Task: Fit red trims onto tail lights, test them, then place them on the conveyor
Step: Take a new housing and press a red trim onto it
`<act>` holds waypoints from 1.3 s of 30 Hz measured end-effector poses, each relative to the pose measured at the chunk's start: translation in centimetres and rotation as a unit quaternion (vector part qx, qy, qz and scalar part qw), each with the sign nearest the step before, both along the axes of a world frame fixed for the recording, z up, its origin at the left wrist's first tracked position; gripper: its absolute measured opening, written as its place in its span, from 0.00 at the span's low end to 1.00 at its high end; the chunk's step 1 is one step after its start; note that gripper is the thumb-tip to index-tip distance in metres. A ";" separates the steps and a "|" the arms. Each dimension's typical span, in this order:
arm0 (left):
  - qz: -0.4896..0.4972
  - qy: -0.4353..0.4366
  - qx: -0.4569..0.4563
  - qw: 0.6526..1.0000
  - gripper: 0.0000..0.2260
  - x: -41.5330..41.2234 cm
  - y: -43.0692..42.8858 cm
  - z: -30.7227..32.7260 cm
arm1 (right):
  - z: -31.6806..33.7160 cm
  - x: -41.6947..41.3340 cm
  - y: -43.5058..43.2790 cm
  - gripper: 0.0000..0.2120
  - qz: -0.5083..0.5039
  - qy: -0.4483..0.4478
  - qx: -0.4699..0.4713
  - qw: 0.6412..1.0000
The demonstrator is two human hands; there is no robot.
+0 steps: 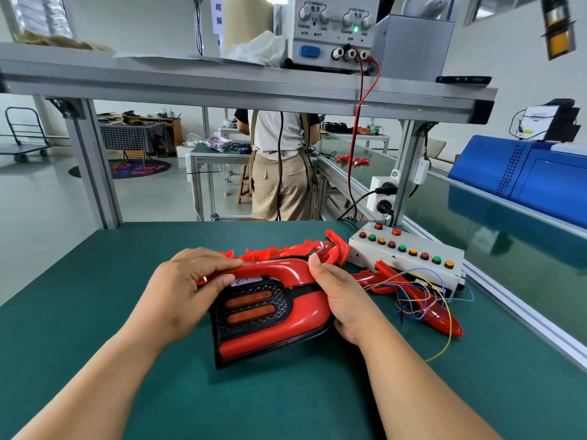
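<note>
The tail light (270, 315) is held tilted over the green counter (158, 392), left of the white button box (409, 249), with a red trim (286, 270) laid along its upper edge. Its left end is gripped by the left hand (187, 287) and its right end by the right hand (343, 296); spare red trims (286, 250) are stacked just left of the box

Both forearms reach forward, left hand (187, 287) curled over upper left edge of the tail light (276, 325), right hand (343, 300) gripping its right end, thumb up.
</note>
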State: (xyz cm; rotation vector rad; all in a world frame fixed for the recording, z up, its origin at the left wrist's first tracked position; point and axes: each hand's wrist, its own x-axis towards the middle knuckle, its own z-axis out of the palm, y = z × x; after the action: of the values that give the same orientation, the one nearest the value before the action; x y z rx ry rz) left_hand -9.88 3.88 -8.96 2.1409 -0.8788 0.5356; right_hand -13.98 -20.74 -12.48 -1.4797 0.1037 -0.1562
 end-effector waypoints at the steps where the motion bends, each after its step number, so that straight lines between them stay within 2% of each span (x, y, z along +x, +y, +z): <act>1: 0.001 0.004 -0.002 1.000 0.13 0.0 0.0 0.0 | 0.0 0.0 0.0 0.28 0.003 0.002 0.001 1.000; 4: 0.002 0.012 0.023 1.000 0.12 0.1 -0.2 -0.2 | 0.0 0.0 -0.1 0.25 0.009 0.002 0.004 1.000; 7: 0.005 0.013 0.050 0.999 0.12 0.2 -0.6 -0.4 | 0.0 -0.1 0.0 0.33 -0.006 0.002 0.012 1.000; 12: 0.024 0.010 0.010 1.000 0.12 0.3 -0.8 -0.7 | 0.0 -0.2 0.2 0.36 -0.003 -0.007 0.002 1.000; 17: 0.036 0.027 -0.005 0.999 0.12 0.6 -0.9 -1.1 | -0.3 -0.1 0.2 0.35 -0.002 -0.011 -0.016 1.000; 20: 0.062 0.074 -0.022 0.995 0.16 0.7 -1.1 -1.7 | -0.4 0.0 0.2 0.33 -0.005 -0.018 -0.025 1.000; 22: 0.035 0.202 -0.079 0.976 0.16 0.2 -1.5 -2.0 | -0.4 0.0 0.2 0.33 -0.007 -0.017 -0.025 1.000; 24: -0.048 0.351 -0.216 0.910 0.13 -0.5 -2.1 -2.1 | -0.5 0.1 0.2 0.33 -0.010 -0.018 -0.024 0.999; 26: -0.097 0.418 -0.309 0.849 0.11 -1.0 -2.8 -1.9 | -0.5 0.1 0.3 0.33 -0.016 -0.023 -0.025 0.999; 34: -0.058 0.430 -0.427 0.794 0.06 -0.9 -3.5 -2.1 | -0.8 0.5 1.7 0.25 -0.043 -0.029 -0.017 0.998; 39: -0.050 0.437 -0.418 0.795 0.08 -0.7 -3.6 -2.1 | -1.2 0.8 2.3 0.24 -0.067 -0.049 0.023 0.996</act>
State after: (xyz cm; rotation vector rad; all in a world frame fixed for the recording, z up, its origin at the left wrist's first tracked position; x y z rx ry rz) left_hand -10.58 0.28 -11.02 1.2466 -0.1365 -0.1595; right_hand -13.18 -18.41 -13.69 -1.4175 0.1260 -0.3316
